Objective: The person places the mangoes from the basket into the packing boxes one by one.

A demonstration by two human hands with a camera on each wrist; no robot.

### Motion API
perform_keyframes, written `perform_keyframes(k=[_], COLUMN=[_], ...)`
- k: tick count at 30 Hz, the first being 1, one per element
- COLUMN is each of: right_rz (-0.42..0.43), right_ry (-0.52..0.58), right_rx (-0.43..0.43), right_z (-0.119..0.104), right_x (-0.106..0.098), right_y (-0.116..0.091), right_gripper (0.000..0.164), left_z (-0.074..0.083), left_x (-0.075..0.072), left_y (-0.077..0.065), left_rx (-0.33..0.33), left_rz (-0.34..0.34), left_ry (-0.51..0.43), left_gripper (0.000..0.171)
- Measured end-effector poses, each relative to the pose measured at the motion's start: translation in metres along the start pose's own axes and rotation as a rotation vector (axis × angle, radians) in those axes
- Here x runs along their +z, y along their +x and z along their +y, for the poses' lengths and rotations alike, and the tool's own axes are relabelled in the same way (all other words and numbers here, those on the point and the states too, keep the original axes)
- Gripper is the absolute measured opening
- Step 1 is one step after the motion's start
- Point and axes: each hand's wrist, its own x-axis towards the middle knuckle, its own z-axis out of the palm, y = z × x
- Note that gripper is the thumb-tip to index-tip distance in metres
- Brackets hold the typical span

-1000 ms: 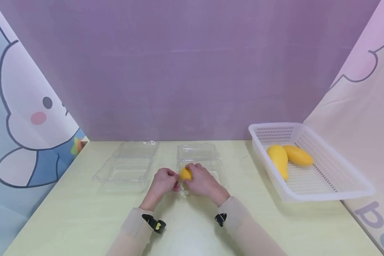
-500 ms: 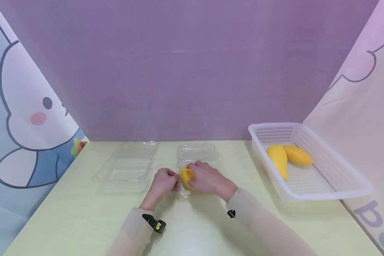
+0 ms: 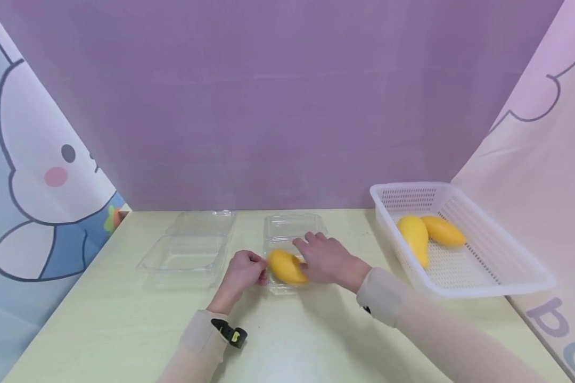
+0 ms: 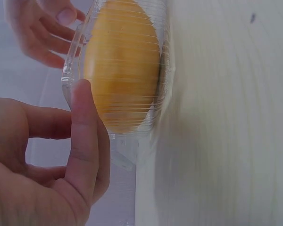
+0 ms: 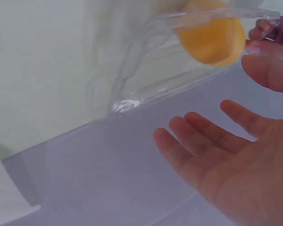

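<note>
A yellow mango [image 3: 287, 267] lies in the base of a clear plastic clamshell box [image 3: 281, 290], whose lid [image 3: 294, 227] is folded back away from me. With thumb and fingers, my left hand [image 3: 241, 272] pinches the box's left rim; in the left wrist view, that hand [image 4: 61, 160] is at the clear wall beside the mango [image 4: 122, 61]. Over the box's right side is my right hand [image 3: 329, 260], fingers spread. In the right wrist view, the palm [image 5: 226, 165] holds nothing and the fingers stand apart from the mango.
Another clear clamshell box [image 3: 182, 258] stands unfolded to the left. On the right, a white perforated basket [image 3: 493, 292] holds two mangoes, one upright [image 3: 414, 239] and one slanted [image 3: 443, 230]. A purple backdrop [image 3: 287, 106] rises behind the table.
My right hand has let go of the mango and drawn away to the right, its fingers spreading. The mango has come down flat in the box. My left hand stays on the rim.
</note>
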Motion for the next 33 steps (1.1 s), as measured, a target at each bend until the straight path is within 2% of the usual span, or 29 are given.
perform_keyframes(k=[8, 14, 26, 33], right_rz=[-0.009, 0.045, 0.128, 0.147], right_ry=[-0.042, -0.076, -0.061, -0.052], right_rx=[0.026, 0.051, 0.093, 0.147], right_z=[0.025, 0.048, 0.101, 0.136], right_x=[-0.013, -0.024, -0.036, -0.043], right_y=[-0.006, -0.013, -0.023, -0.033], right_gripper=[0.052, 0.052, 0.053, 0.055], left_z=[0.000, 0.001, -0.001, -0.001], left_x=[-0.002, -0.002, 0.001, 0.002], left_y=[0.000, 0.001, 0.001, 0.001], left_rx=[0.009, 0.013, 0.014, 0.006], left_rz=[-0.005, -0.007, 0.000, 0.000], left_ry=[-0.007, -0.004, -0.004, 0.011], left_gripper=[0.014, 0.013, 0.013, 0.013])
